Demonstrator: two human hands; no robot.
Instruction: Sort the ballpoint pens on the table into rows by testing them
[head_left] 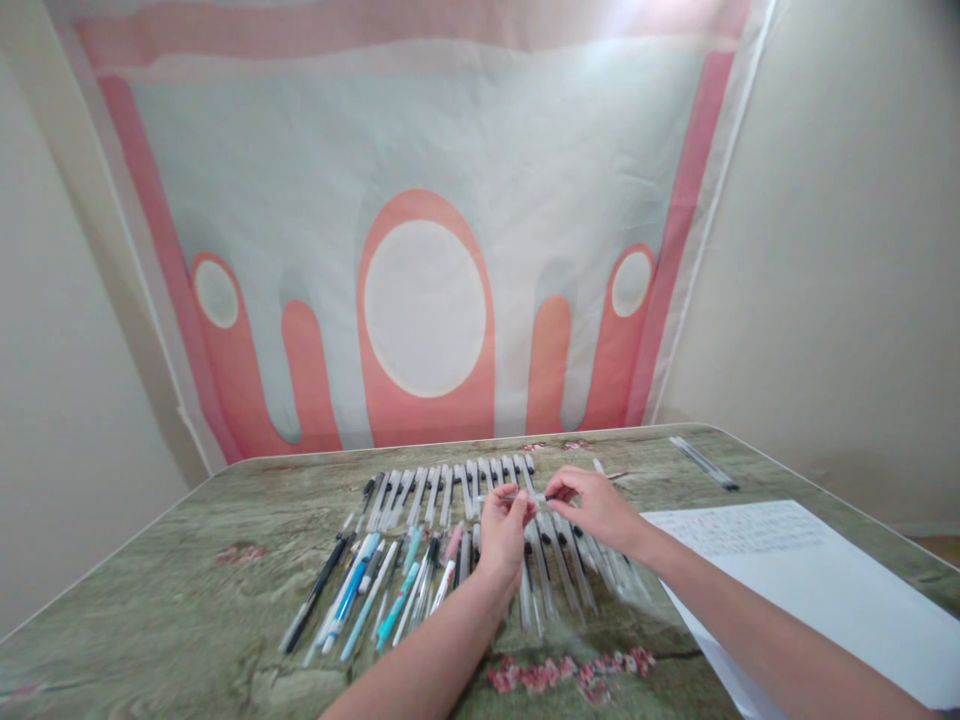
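My left hand (507,530) is closed around a slim clear pen (537,497), held level above the rows of pens. At the pen's right end, my right hand (589,505) pinches a small dark part between thumb and fingertips; whether it is the cap or the tip I cannot make out. Beneath and behind my hands, a row of clear pens with black parts (416,495) lies side by side. Nearer to me is a second row, with a blue-and-white pen (351,588) and a teal pen (397,606) at its left and clear pens (571,570) at its right.
Right of my forearm lies a white sheet of paper (817,590) with handwriting along its top. A few clear pens (703,463) rest apart at the back right. The wood-patterned tabletop (187,600) ends at a wall hung with a printed cloth (424,300).
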